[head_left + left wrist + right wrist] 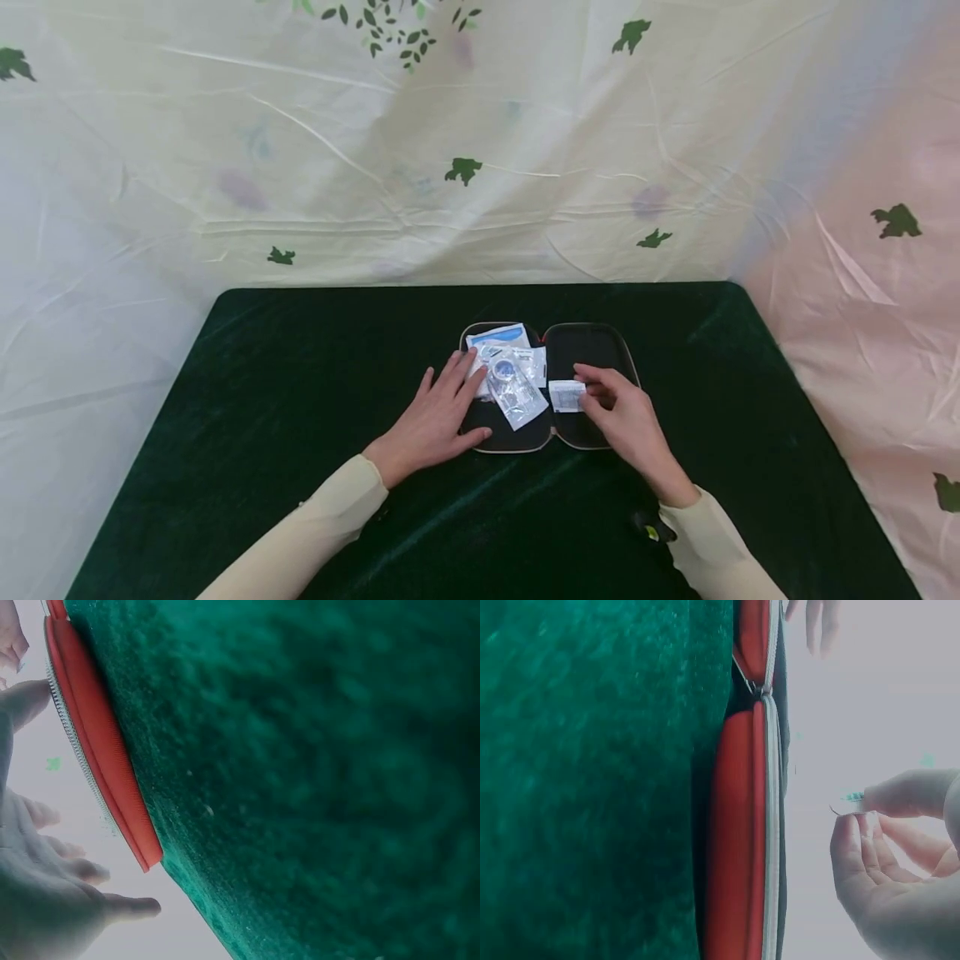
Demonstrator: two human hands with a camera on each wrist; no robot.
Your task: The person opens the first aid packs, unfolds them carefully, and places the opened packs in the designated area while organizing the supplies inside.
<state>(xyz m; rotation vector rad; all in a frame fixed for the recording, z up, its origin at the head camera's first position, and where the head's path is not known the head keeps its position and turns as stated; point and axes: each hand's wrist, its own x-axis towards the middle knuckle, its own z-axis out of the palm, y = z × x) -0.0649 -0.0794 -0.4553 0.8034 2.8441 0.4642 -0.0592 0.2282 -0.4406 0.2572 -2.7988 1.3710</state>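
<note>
An unzipped case lies spread flat, its black interior (592, 346) facing up and its red shell (739, 825) showing from the side. My right hand (630, 421) pinches a small white packet (564, 396) between thumb and fingers, over the right half of the case. In the right wrist view only the packet's edge (853, 797) shows at the fingertips. My left hand (438, 414) lies with fingers spread along the left rim, fingertips at the pile. That pile in the left half has a clear plastic packet (521, 402) on top and a blue-and-white packet (501, 336) behind.
The case sits on a table covered with dark green velvety cloth (315, 375). Behind it hangs a pale curtain with green leaf prints (463, 170). A small dark object with a yellow-green spot (654, 531) is beside the right cuff.
</note>
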